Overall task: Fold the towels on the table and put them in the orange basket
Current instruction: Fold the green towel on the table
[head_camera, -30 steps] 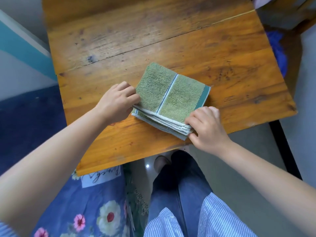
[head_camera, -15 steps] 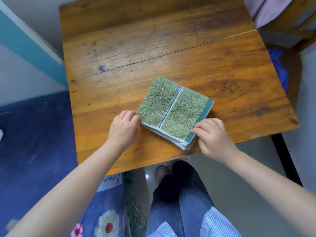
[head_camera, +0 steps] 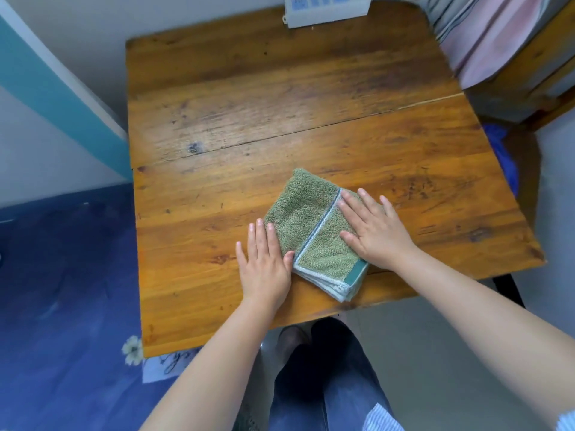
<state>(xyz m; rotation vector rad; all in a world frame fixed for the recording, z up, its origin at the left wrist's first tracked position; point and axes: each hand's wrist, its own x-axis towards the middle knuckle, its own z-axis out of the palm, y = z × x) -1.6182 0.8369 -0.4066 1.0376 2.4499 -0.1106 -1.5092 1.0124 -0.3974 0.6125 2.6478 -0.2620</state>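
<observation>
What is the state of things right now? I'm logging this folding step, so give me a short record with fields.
towel: green towel, folded into a small stack, near the table's front edge
surface: wooden table
left hand: left hand flat on the table, fingers against the towel's left edge
right hand: right hand flat, pressing on the towel's right half
basket: not in view
other: power strip at the far edge

Folded towel [head_camera: 306,222] on table [head_camera: 249,119] near front edge, power strip [head_camera: 326,7] at far edge.
</observation>
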